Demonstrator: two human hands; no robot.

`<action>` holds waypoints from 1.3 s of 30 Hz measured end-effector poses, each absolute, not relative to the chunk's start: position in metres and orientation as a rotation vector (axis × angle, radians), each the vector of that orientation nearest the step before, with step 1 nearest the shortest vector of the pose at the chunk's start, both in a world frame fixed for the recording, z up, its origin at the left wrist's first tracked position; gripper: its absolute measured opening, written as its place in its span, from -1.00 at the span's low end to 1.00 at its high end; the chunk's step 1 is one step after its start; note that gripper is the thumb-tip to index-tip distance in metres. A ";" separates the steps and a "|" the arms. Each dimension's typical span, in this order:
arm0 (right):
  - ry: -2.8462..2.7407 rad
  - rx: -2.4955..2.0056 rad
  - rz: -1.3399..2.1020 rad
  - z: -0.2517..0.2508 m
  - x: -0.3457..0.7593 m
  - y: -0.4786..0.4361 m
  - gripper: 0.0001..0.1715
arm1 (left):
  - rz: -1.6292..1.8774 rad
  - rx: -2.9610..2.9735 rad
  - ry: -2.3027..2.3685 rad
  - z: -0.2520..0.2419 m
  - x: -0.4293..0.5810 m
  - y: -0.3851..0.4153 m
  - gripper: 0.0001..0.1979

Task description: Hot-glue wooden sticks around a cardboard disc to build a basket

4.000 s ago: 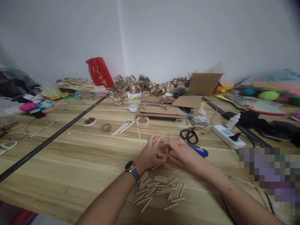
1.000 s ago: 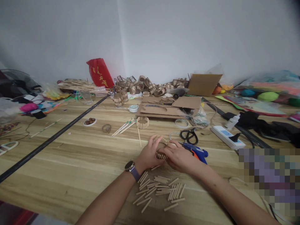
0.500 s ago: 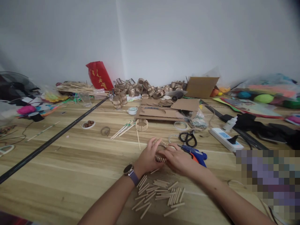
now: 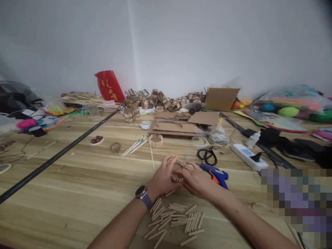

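Observation:
Between my hands is a small round ring of short wooden sticks (image 4: 177, 179), partly covered by my fingers. My left hand (image 4: 164, 175), with a watch on its wrist, curls around the ring's left side. My right hand (image 4: 196, 177) grips the right side, its fingers pressed to the rim and inner wall. Below my hands lies a loose pile of short wooden sticks (image 4: 178, 218). A blue glue gun (image 4: 216, 174) rests just beyond my right hand. Farther off stands a similar stick ring (image 4: 156, 141), with a thin stick leaning out towards me.
Black scissors (image 4: 207, 156), a tape roll (image 4: 199, 141) and a white power strip (image 4: 249, 156) lie to the right. Cardboard sheets (image 4: 173, 129) sit behind, before a heap of small stick-built pieces (image 4: 166, 100). A bowl of brown beads (image 4: 96, 139) stands left, near a dark strip (image 4: 64, 148).
The view has shifted slightly. Both hands stay on the stick ring, with only small finger movements around its rim.

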State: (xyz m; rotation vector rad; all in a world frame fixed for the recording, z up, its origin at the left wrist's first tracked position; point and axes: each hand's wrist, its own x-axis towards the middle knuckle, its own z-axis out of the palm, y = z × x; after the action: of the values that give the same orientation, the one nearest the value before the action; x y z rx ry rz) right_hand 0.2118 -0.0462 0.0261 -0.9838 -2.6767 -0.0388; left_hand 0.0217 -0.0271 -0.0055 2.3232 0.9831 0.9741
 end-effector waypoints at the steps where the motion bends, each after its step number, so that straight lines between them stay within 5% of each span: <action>1: -2.675 -0.974 -0.037 0.025 0.212 -0.046 -0.65 | 0.977 2.321 0.985 -0.006 0.022 -0.027 -0.03; 26: -2.610 -1.138 0.022 0.070 0.241 -0.064 -0.53 | 0.976 2.180 0.923 -0.007 0.016 -0.024 0.06; 32: -2.561 -1.299 -0.012 0.062 0.227 -0.070 -0.42 | 1.118 2.142 0.902 -0.007 0.012 -0.023 -0.08; 37: -2.436 -1.391 0.044 0.064 0.219 -0.076 -0.45 | 1.459 2.105 1.032 0.006 0.005 -0.024 -0.74; 39: -2.399 -1.399 0.069 0.065 0.220 -0.082 -0.48 | 1.551 2.076 1.085 0.011 0.002 -0.022 -0.77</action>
State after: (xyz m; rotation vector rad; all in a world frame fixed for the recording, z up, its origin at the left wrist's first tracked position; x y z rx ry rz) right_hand 0.2197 -0.0819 0.0654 -1.3994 -2.3995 0.0687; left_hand 0.0017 -0.0221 0.0108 2.0760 1.0847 1.5515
